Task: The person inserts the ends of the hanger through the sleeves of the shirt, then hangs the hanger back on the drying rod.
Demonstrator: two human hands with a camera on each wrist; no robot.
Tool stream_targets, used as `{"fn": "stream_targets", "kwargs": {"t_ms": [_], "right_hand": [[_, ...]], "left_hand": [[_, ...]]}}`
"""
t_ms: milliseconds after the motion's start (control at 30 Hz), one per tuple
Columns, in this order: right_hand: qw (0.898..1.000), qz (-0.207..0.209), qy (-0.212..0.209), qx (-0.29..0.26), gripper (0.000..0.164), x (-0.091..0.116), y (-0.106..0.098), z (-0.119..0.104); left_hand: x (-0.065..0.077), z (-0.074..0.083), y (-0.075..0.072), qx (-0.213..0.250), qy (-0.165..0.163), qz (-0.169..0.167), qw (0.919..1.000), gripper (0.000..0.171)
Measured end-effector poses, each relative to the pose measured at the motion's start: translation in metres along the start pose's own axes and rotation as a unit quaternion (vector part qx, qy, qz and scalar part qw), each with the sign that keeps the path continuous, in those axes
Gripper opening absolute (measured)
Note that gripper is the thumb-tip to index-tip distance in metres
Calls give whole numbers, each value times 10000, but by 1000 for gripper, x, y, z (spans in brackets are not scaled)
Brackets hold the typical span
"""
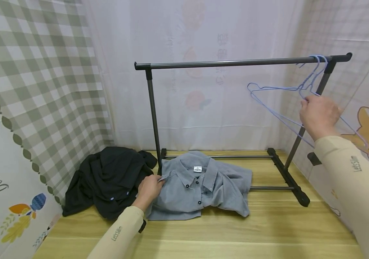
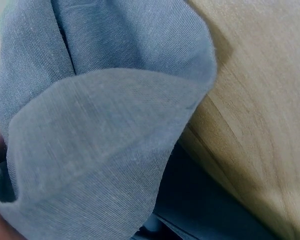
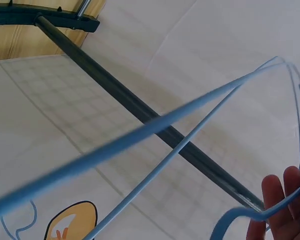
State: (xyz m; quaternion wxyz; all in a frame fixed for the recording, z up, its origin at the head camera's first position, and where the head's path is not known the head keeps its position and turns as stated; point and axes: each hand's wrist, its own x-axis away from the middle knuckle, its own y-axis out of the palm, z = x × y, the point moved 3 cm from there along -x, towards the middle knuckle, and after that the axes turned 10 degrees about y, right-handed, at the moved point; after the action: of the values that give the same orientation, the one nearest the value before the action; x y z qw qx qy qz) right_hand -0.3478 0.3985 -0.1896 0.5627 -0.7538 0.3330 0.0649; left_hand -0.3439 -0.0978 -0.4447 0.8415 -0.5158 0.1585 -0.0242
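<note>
A grey button-up shirt (image 1: 181, 201) lies spread on the wooden surface, collar toward the rack. My left hand (image 1: 150, 189) pinches the shirt at its left shoulder or sleeve edge; in the left wrist view the raised grey cloth (image 2: 90, 135) hides most of the fingers. Two thin blue wire hangers (image 1: 275, 87) hang by their hooks near the right end of the rack's top rail (image 1: 220, 64). Just below the hooks, my right hand (image 1: 320, 113) grips hanger wire. In the right wrist view, its curled fingers (image 3: 274, 197) appear behind the blue wire (image 3: 155, 125).
A crumpled black shirt (image 1: 106, 183) lies left of the grey one, close to the left hand. The rack's left post (image 1: 153, 115) stands behind them, its right post (image 1: 296, 149) behind the right hand. Fabric curtains (image 1: 41, 54) enclose the sides and back.
</note>
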Motion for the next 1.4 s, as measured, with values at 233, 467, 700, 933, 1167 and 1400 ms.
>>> {"fn": "stream_targets", "kwargs": {"t_ms": [233,467,700,933,1167,1400], "right_hand": [[9973,587,-235,-370,37,-2,-4,-5],[9896,1034,-75,-995,37,3,-8,-12],[9850,928,-186,-1440,40,17,-3,-22],[9805,1071,-352,-1612,39,22,1,-28],[9790,1015,-480,-1700,39,31,10,-30],[9772,830,-825,-1771,36,53,31,-22]], "left_hand": [[0,1,1,16,17,24,10000,17],[1,1,0,-10,-21,-3,10000,18],[1,2,-1,49,-88,28,9999,18],[2,3,0,105,-131,-32,9999,20],[1,1,1,146,-184,-46,9997,18],[2,2,-1,155,-128,-61,9998,21]]}}
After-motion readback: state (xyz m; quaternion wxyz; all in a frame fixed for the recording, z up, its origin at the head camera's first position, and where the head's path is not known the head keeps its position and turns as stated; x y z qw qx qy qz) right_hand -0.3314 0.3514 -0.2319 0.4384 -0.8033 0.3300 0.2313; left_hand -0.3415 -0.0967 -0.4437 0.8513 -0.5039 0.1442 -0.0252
